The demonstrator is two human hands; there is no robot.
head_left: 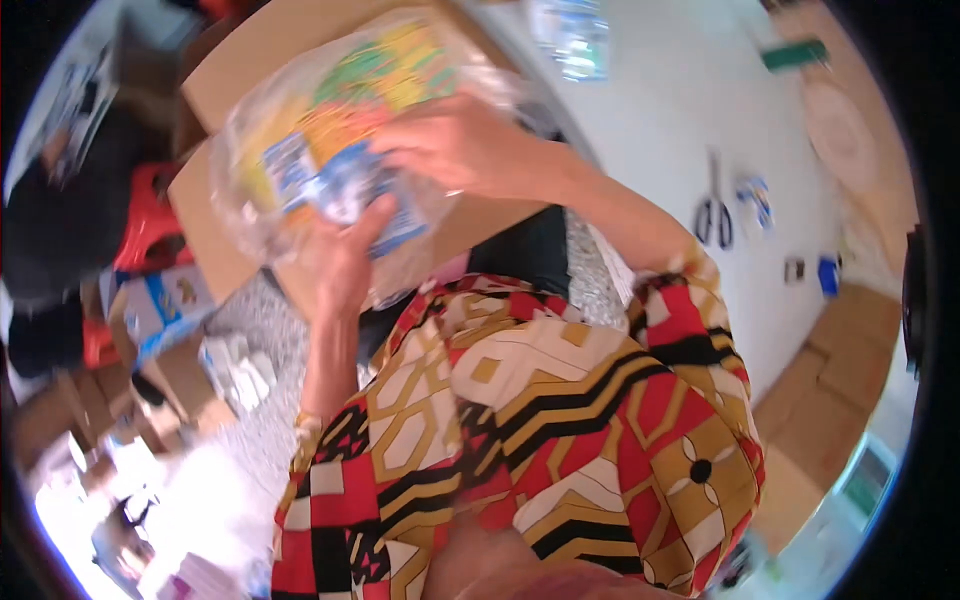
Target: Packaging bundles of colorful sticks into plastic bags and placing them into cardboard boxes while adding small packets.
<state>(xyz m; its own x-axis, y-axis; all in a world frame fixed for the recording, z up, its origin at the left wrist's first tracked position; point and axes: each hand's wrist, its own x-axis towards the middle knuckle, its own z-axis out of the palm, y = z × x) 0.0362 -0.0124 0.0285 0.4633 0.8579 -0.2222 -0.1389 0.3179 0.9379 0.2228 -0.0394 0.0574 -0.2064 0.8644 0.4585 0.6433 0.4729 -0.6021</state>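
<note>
My left hand [345, 250] is closed on a small blue-and-white packet [345, 190], thumb on its near side. Another blue-and-white piece [288, 170] lies just left of it, and I cannot make out whether it is held too. Over the packet's right side reaches my right hand [455, 145], its fingers bent toward it and blurred. Both hands are above an open cardboard box [225, 75] lined with a clear plastic bag [235, 215]. In the bag lie yellow, green and orange items [375, 75], too smeared to name.
On the pale table [650, 110] to the right lie black-handled scissors [714, 222], a small blue-and-white packet [755, 200] and a clear plastic pack [575, 45]. A red stool [150, 225] and a person in dark clothes [70, 220] are at the left, above several cardboard boxes [185, 375].
</note>
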